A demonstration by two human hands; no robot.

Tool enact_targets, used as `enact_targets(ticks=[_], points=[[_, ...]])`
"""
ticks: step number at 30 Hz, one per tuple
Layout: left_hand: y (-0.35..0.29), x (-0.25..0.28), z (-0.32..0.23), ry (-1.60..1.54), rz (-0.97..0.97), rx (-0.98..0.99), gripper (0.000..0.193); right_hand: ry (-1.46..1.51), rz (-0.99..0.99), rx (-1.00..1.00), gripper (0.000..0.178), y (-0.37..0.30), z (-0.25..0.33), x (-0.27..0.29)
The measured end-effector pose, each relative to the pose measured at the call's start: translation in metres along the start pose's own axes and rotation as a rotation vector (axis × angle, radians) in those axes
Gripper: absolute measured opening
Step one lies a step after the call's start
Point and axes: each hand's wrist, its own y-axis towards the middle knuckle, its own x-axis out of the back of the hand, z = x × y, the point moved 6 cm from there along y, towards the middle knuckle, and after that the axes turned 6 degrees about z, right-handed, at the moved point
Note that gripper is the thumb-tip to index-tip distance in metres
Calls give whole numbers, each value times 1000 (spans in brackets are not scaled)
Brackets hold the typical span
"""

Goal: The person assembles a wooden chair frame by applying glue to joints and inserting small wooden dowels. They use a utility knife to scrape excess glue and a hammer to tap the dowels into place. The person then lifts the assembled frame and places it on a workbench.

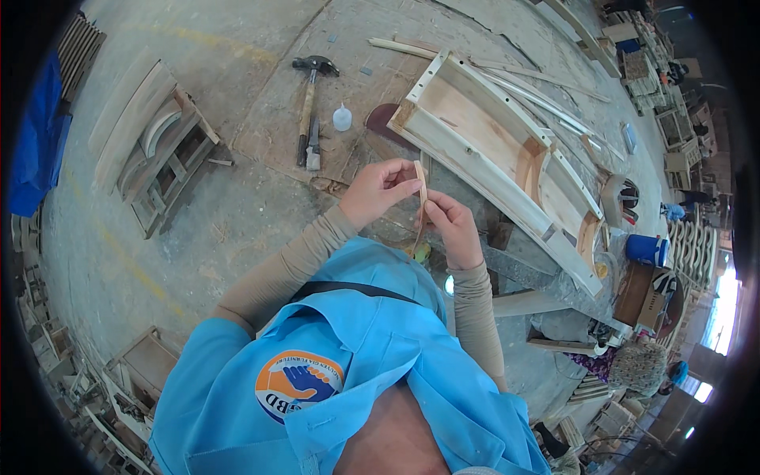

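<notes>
A thin, slightly curved strip of pale wood [421, 188] stands nearly upright between my two hands. My left hand [378, 192] pinches its upper end with fingers and thumb. My right hand [453, 226] grips the strip lower down from the right side. Both hands are raised in front of my chest, over the concrete floor [237, 214]. Just beyond them lies a long wooden frame [495, 154] with curved inner blocks.
A hammer [309, 99] and a small white bottle [342, 119] lie on a plywood sheet [348, 63] ahead. A wooden drawer-like piece [158, 150] sits at left. Loose slats, a blue container [645, 249] and stacked wooden parts crowd the right side.
</notes>
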Motion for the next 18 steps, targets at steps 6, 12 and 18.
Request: enact_targets(ticks=[6, 12, 18], points=[[0, 10, 1, -74, 10, 73, 17, 148, -18, -9, 29, 3, 3, -7], [1, 19, -8, -48, -56, -16, 13, -631, -262, 287, 20, 2, 44, -18], [-5, 39, -20, 35, -188, -128, 19, -1039, -485, 577, 12, 11, 83, -16]])
